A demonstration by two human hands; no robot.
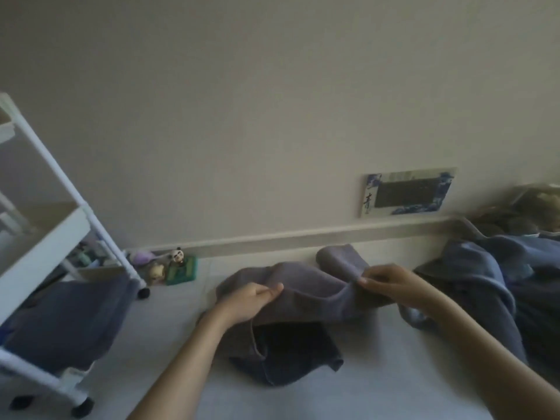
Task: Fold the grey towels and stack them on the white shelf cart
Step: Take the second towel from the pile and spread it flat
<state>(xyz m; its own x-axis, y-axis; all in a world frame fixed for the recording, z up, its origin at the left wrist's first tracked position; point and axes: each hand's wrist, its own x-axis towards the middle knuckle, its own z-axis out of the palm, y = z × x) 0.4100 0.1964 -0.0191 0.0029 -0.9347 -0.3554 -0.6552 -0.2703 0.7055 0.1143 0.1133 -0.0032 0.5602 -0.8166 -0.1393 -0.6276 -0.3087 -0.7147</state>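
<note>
Two bare forearms reach in from the bottom edge, and between them the grey towel [306,286] is up off the white surface [378,374]. The left hand [248,301] pinches the towel's upper edge between thumb and curled fingers; the right hand [391,284] pinches the same edge further along, fingers curled round a bunched fold. The cloth sags between the two hands and hangs down below the left wrist, its lower part crumpled on the surface, dark in shadow. One rounded corner of it rises just beyond the right hand's fingers.

Right of the right hand, a heap of blue-grey towels [485,286] lies piled; how many are in it, I cannot tell. Well to the left of the left hand stands one white shelf cart [75,219], tilted in this wide view, with a dark folded towel [66,322] lying on its lower shelf. Beyond the left hand, against the wall ledge, sit small figurines: one panda figure [178,256] on a green base, with a couple of blurred ones beside it. Beyond the right hand, one blue-and-white framed card [409,192] leans on the wall.
</note>
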